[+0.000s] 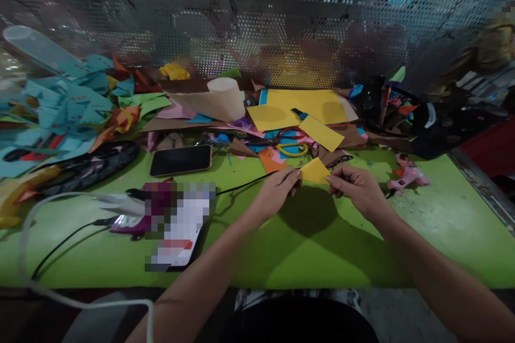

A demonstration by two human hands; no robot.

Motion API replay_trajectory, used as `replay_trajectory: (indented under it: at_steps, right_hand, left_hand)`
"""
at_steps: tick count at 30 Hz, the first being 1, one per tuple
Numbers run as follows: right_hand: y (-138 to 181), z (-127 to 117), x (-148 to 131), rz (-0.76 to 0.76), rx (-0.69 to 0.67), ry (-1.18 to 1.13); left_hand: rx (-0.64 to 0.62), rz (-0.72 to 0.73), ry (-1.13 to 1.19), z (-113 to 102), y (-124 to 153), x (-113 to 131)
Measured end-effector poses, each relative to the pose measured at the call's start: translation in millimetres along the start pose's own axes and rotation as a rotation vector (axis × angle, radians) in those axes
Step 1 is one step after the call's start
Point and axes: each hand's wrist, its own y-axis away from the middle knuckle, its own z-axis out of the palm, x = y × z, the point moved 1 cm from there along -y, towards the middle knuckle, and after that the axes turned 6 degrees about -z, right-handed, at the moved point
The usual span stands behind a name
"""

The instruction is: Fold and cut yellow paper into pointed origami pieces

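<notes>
A small piece of yellow paper point(315, 170) is stretched between my two hands, just above the green table point(281, 268). My left hand point(277, 188) pinches its left edge, and the fingertips of my right hand point(356, 188) grip the right edge. Just beyond the paper lie scissors with yellow handles point(292, 151) and a pair with red handles point(290, 133), both partly covered by scraps. A yellow paper strip point(322, 133) rests farther back on larger yellow sheets point(309, 104).
A dark-screened phone point(181, 161) and a lit, blurred-out phone point(181, 230) lie to the left, with cables nearby. Blue paper pieces point(68, 102) pile at the far left. A pink glue gun point(409, 176) sits at right. Perforated metal mesh point(257, 21) rises behind.
</notes>
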Motion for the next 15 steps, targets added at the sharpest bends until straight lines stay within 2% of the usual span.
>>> replay_trajectory:
  at_steps: [8,15]
  right_hand:
    - [-3.1,-3.5,0.5,0.071,-0.055,-0.09]
    - [-5.2,-8.6,2.8,0.099,-0.034,-0.157]
  left_hand:
    - [-0.037,-0.014,0.126,0.1,-0.6,-1.0]
    - [0.063,-0.096,0.344,-3.9,-1.3,-4.4]
